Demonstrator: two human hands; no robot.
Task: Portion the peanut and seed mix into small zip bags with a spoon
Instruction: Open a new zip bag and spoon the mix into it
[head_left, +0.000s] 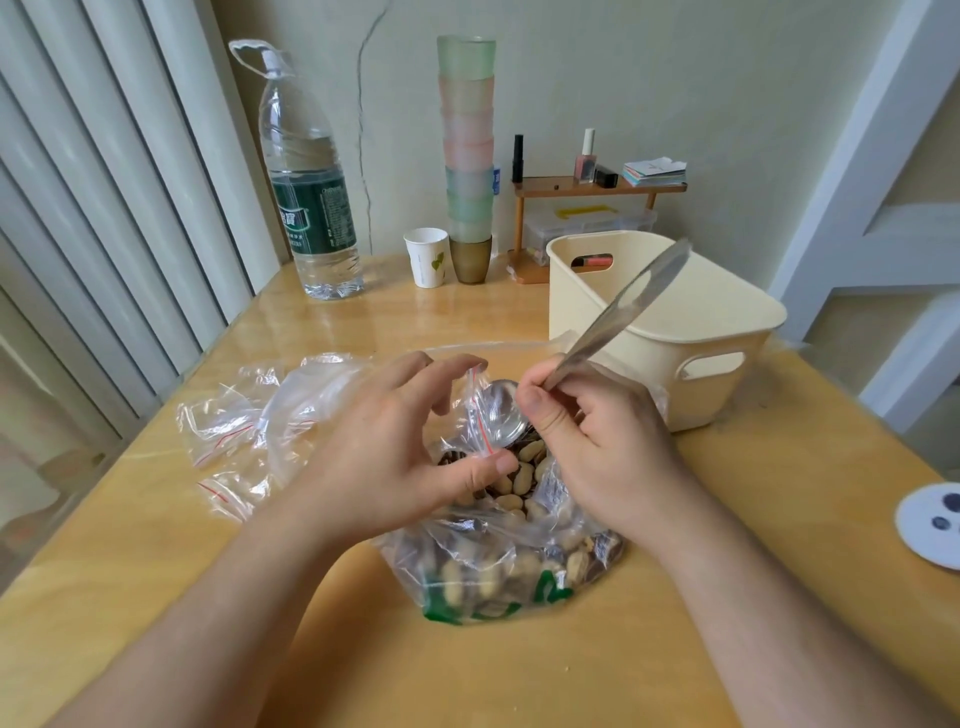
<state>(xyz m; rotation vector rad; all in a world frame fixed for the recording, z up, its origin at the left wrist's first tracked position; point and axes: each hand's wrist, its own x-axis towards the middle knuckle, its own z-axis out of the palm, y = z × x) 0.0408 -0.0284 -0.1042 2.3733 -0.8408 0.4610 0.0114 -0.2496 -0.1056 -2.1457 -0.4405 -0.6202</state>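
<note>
A large clear bag of peanuts and dark seeds lies open on the wooden table in front of me. My left hand pinches a small zip bag with a red seal line, holding it over the big bag's mouth. My right hand grips a metal spoon by its handle. The spoon's bowl points down and sits at the small bag's opening. Whether any mix lies in the spoon is hidden.
Several empty small zip bags lie to the left. A cream plastic basket stands right behind my right hand. A water bottle, paper cup, stacked cups and a small shelf stand at the back. A white disc lies at the right edge.
</note>
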